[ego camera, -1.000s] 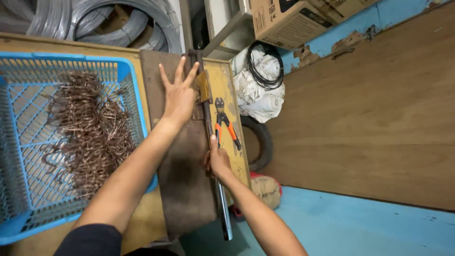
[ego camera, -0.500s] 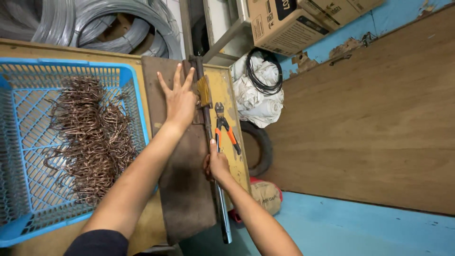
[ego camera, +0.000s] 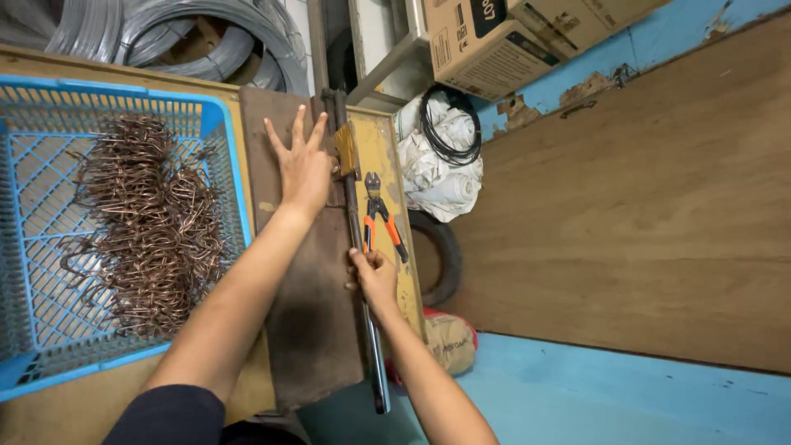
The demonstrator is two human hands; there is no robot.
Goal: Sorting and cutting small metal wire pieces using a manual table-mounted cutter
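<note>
— Did anything move since a moment before?

— Hardly anything. Both hands stayed where they were; only the view drifted a little, so the basket [ego camera: 124, 231] sat slightly further left in the frame.

— What was the left hand [ego camera: 303, 165] doing?

— It lay flat, fingers spread apart, pressing on the dark plate [ego camera: 305, 305] in the upper middle of the frame. It gripped nothing, just palm down, its thumb side near a small brass-coloured piece [ego camera: 344, 150] beside the bar.

— And the right hand [ego camera: 375, 276]?

— Closed around the long metal bar [ego camera: 358, 222] that ran along the plate's right edge, in the middle of the frame. The bar's lower end stuck out past the plate toward the bottom.

— Where were the pliers [ego camera: 381, 216]?

— Orange-handled, lying on the yellow bench [ego camera: 387, 148] just right of the bar, above the right hand and untouched.

— And the basket?

— Blue plastic, at the left, holding a heap of bent copper-coloured wire pieces [ego camera: 148, 222]. Coils of grey wire [ego camera: 165, 33] lay at the upper left, a cardboard box [ego camera: 503, 41] at the top, and a white bundle [ego camera: 441, 156] with black cable beneath it.
</note>
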